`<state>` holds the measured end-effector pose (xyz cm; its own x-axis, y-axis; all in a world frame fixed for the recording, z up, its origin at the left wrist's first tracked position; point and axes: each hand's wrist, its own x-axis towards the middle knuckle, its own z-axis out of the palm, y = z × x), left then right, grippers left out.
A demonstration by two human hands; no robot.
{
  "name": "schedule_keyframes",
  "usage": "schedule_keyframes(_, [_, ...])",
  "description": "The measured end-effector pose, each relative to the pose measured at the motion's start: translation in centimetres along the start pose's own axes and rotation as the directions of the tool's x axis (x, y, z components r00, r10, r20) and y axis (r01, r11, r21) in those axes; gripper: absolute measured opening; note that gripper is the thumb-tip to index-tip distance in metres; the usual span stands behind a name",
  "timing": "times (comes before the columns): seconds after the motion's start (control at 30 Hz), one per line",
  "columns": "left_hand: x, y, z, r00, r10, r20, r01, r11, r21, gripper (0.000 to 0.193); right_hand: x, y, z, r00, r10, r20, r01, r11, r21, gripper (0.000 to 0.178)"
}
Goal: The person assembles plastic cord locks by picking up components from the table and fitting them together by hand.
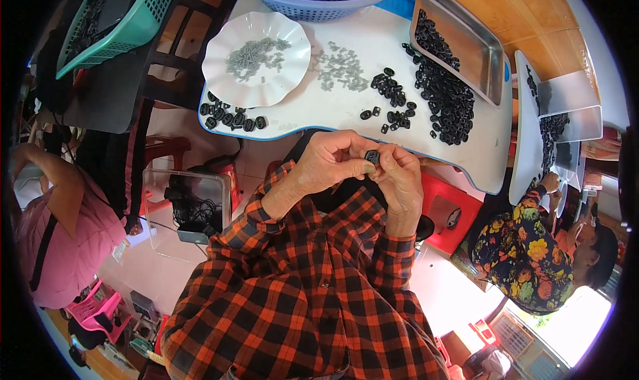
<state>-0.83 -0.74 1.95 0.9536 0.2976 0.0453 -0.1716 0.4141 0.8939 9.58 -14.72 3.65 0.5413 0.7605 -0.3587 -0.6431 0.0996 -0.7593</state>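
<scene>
Head view: just above the frame's centre, the left hand (pixel 319 163) and right hand (pixel 403 187) pinch a small black part (pixel 371 157) between their fingers (pixel 354 169). Upper left, a white plate (pixel 215 53) sits on the desk (pixel 389 43).

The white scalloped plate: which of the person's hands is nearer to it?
Left. The left hand is below and right of the white scalloped plate; the right hand is farther right and lower.
</scene>
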Motion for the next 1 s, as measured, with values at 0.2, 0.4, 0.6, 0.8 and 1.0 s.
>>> schedule_keyframes(0.2, [0.0, 0.3, 0.1, 1.000, -0.027, 0.004, 0.027, 1.000, -0.005, 0.026, -0.3, -0.1, 0.5, 0.998, -0.064, 0.020, 0.066, 0.994, -0.090, 0.016])
schedule_keyframes(0.4, [-0.4, 0.5, 0.5, 0.996, -0.062, -0.068, 0.062, 0.998, 0.003, 0.024, -0.7, -0.2, 1.3, 0.987, -0.138, -0.087, 0.105, 0.946, -0.308, 0.013])
schedule_keyframes(0.6, [-0.2, 0.2, 0.6, 0.999, -0.045, -0.029, 0.045, 0.999, -0.012, 0.023, -0.9, 0.3, 1.3, 0.976, -0.213, -0.039, 0.186, 0.917, -0.352, 0.016])
schedule_keyframes(0.8, [2.5, 2.3, -1.5, 0.977, -0.056, -0.204, 0.069, 0.996, 0.058, 0.026, -1.1, 0.5, 1.6, 0.981, -0.127, -0.146, 0.055, 0.907, -0.417, 0.017])
schedule_keyframes(1.0, [9.2, 9.0, -5.1, 0.890, 0.235, -0.390, -0.090, 0.930, 0.357, 0.034, -1.1, 0.8, 0.7, 0.977, -0.156, -0.145, 0.077, 0.893, -0.444, 0.016])
